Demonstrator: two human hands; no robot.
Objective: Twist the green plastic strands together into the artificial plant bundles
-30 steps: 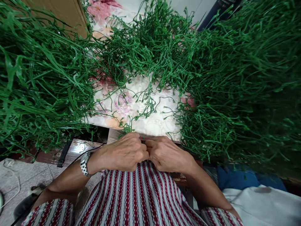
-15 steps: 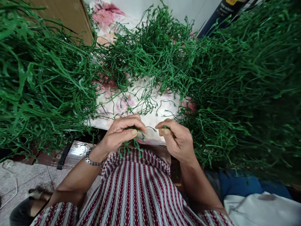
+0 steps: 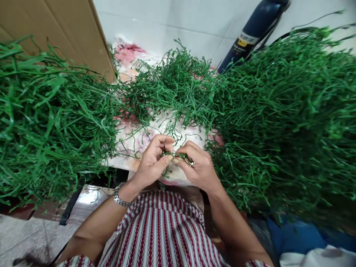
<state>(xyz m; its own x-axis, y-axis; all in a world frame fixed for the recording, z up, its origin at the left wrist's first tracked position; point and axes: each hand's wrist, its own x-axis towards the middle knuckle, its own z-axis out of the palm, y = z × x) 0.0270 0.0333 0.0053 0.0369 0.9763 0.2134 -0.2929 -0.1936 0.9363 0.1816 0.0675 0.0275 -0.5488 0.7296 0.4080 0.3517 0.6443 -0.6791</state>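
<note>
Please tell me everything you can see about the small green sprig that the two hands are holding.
The green sprig is a small piece of thin, branching strands, bright green and plastic-looking, like the heaps around it. It lies roughly level, pinched between the fingertips of the left hand and the right hand. A few thin ends hang below the left hand. It is held above the near edge of the flowered cloth; fingers hide most of it.
</note>
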